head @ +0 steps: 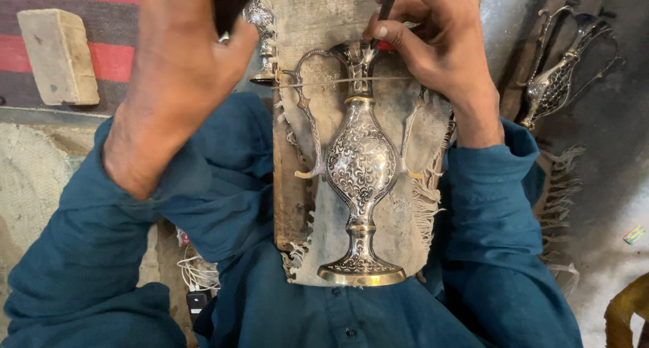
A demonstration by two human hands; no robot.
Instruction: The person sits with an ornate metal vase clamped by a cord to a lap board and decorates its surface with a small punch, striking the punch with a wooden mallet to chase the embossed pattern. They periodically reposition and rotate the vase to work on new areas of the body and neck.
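Observation:
An ornate engraved metal vase (362, 165) with two curved handles lies on a frayed grey cloth (399, 226) over a wooden board (289, 192) on my lap, its base towards me. My right hand (433, 47) pinches a thin dark tool (387, 2), tip set at the vase's neck. My left hand (172, 78) is raised at the upper left, closed around a dark object (230, 3) that is mostly hidden. A thin cord (324, 82) crosses the neck of the vase.
A second engraved vase (554, 84) lies at the right on dark ground. A pale stone block (57, 54) rests on a striped rug at upper left. Another small metal piece (262, 47) stands behind the cloth. White cable and a charger (196, 280) lie by my left leg.

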